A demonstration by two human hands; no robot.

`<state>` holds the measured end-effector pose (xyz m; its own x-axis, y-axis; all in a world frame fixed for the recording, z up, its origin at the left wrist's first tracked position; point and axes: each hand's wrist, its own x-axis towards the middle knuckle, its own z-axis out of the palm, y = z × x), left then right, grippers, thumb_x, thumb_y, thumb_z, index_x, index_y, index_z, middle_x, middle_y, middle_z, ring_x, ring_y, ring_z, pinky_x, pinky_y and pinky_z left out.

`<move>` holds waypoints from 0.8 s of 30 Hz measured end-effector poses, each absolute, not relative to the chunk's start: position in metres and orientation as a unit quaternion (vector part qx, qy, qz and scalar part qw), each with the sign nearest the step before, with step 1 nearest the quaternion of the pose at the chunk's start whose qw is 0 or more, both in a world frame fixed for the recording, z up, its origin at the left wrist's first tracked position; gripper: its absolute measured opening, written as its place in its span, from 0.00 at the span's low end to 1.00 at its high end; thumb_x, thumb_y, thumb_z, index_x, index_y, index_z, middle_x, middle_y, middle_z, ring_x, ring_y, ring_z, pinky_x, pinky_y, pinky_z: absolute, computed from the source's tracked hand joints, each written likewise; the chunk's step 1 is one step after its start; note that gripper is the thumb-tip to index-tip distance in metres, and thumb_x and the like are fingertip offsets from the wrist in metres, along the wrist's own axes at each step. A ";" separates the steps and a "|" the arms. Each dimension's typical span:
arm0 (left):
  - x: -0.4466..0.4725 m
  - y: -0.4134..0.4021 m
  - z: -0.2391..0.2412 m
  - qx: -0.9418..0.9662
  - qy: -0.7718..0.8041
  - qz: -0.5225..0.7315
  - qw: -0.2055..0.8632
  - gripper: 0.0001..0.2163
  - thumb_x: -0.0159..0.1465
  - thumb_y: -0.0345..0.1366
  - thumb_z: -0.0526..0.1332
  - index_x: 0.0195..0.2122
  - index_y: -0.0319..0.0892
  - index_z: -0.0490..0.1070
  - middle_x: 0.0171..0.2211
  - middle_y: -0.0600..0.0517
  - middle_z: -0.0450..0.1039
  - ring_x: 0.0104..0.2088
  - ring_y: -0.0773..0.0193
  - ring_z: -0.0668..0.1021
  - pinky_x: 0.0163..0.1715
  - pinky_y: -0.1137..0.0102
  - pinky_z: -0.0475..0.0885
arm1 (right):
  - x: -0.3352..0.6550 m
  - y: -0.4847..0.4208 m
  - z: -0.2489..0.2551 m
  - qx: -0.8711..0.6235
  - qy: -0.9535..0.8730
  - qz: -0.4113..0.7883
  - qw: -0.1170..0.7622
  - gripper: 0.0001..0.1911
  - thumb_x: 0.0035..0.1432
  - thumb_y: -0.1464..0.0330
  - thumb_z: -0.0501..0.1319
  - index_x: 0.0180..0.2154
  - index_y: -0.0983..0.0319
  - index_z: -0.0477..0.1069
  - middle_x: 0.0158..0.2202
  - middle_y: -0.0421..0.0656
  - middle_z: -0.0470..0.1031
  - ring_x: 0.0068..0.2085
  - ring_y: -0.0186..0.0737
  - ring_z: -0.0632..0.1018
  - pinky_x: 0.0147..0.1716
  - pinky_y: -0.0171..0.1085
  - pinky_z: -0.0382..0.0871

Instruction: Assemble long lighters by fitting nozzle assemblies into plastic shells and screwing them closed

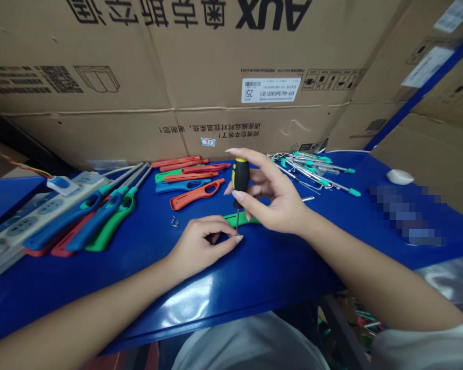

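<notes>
My right hand (272, 198) holds a short screwdriver (239, 177) with a black and yellow handle upright, its thin shaft pointing down at the blue table (254, 267). My left hand (204, 244) rests on the table with its fingers curled and pinched right at the screwdriver's tip, holding down a green plastic handle shell (241, 220). Whether a screw sits between those fingertips is hidden. A few tiny loose screws (174, 222) lie just left of my left hand.
Several assembled long lighters (100, 216) in blue, green and red lie at the left beside a white power strip (27, 221). Orange, blue and green empty shells (191, 180) lie behind. Metal tube parts with teal ends (316, 172) are piled at right. Cardboard boxes (200, 77) wall the back.
</notes>
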<state>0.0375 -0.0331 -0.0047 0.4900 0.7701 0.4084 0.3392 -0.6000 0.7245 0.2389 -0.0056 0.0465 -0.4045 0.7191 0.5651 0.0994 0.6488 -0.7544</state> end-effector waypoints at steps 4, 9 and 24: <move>0.037 -0.038 -0.001 0.836 0.373 0.362 0.178 0.14 0.62 0.41 0.71 0.47 0.44 0.76 0.46 0.48 0.79 0.47 0.56 0.77 0.51 0.60 0.72 | 0.239 -0.001 0.041 -0.276 -0.776 0.283 0.492 0.29 0.67 0.63 0.61 0.66 0.53 0.56 0.51 0.46 0.75 0.29 0.32 0.78 0.24 0.33 0.78; 0.034 -0.036 -0.008 0.842 0.420 0.301 0.154 0.23 0.64 0.37 0.67 0.59 0.43 0.67 0.55 0.44 0.74 0.55 0.49 0.74 0.56 0.52 0.70 | 0.238 0.002 0.034 -0.293 -0.762 0.224 0.532 0.29 0.68 0.63 0.61 0.66 0.51 0.54 0.48 0.45 0.76 0.29 0.33 0.79 0.23 0.33 0.78; 0.036 -0.029 -0.010 0.837 0.365 0.310 0.265 0.15 0.64 0.36 0.69 0.52 0.43 0.75 0.48 0.48 0.80 0.48 0.55 0.79 0.52 0.58 0.74 | 0.233 -0.009 0.033 -0.297 -0.783 0.182 0.516 0.28 0.66 0.67 0.60 0.65 0.54 0.59 0.52 0.46 0.74 0.30 0.31 0.78 0.24 0.32 0.76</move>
